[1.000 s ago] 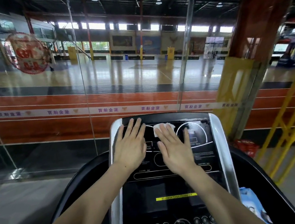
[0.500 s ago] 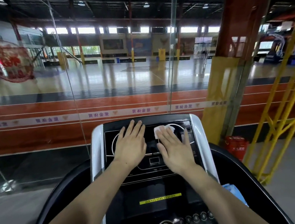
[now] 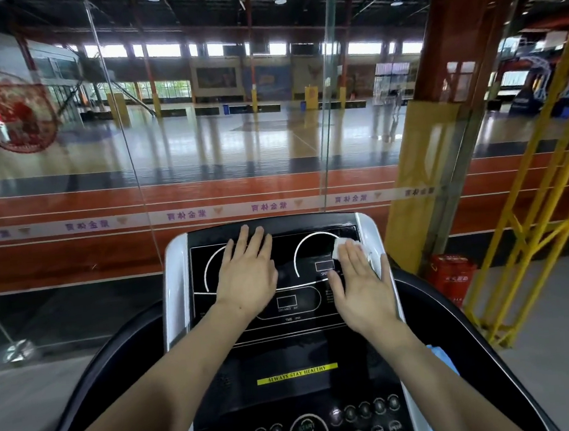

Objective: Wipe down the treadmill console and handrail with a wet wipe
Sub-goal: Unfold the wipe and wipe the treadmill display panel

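Head view. Black glossy treadmill console (image 3: 290, 352) with silver side trim fills the lower centre; white dial arcs and small display windows sit on its upper panel, a yellow strip with dark lettering lies mid-panel, and a row of round buttons runs along the bottom.

Left hand (image 3: 247, 273) lies palm down on the upper left of the panel, over the left dial arc, fingers straight and slightly spread; nothing shows under it, and its grip stands apart.

Right hand (image 3: 363, 287) lies palm down on the upper right of the panel, against the silver trim. Its flat fingers press a crumpled white wet wipe (image 3: 341, 249) onto the right dial arc; the wipe pokes out past the fingertips at the panel's upper right corner. The grip is not curled around the wipe, only flattened on it.

Black curved handrail (image 3: 471, 319) sweeps down either side of the console, touched by neither hand. A pale blue packet (image 3: 444, 361) shows just beyond the right forearm. Glass wall ahead; a red box (image 3: 452, 278) stands on the floor to the right, beside a yellow-padded pillar.
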A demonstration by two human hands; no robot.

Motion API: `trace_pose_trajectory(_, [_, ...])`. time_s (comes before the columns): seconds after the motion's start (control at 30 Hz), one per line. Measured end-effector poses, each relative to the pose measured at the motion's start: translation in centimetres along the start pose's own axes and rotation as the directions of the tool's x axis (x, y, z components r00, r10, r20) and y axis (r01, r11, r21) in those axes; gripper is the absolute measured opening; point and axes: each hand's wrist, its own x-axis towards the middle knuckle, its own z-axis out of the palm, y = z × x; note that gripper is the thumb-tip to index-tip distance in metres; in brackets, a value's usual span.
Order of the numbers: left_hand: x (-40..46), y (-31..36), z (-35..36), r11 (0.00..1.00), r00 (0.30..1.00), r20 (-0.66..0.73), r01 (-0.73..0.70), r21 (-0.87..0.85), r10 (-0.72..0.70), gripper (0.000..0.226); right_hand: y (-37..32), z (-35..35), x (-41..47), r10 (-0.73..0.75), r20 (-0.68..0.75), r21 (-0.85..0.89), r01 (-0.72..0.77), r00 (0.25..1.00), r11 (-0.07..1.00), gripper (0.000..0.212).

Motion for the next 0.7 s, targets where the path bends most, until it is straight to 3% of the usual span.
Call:
trace_pose_trajectory(0.17, [0.0,-0.2,0.4,1.0,1.0,-0.011,0.002,-0.014,-0.002,0.061,-0.4,-1.2,3.1,-0.011,0.003,0.001,0.011,1.0,1.0,0.067])
trace_pose_trajectory(0.53, [-2.3,-2.3,0.5,0.998,0.998,-0.047,-0.031,0.051,0.034,0.059,-1.4,2.1,-1.5,0.028,-0.009,0.109,-0.026,1.0,0.994,0.069])
trace_pose_trajectory(0.7, [-3.7,-3.8,0.5,0.996,0.998,-0.063,0.005,0.084,0.0,0.059,-6.6,2.6,-1.7,-0.175,0.022,0.108,0.172,0.984,0.979,0.065])
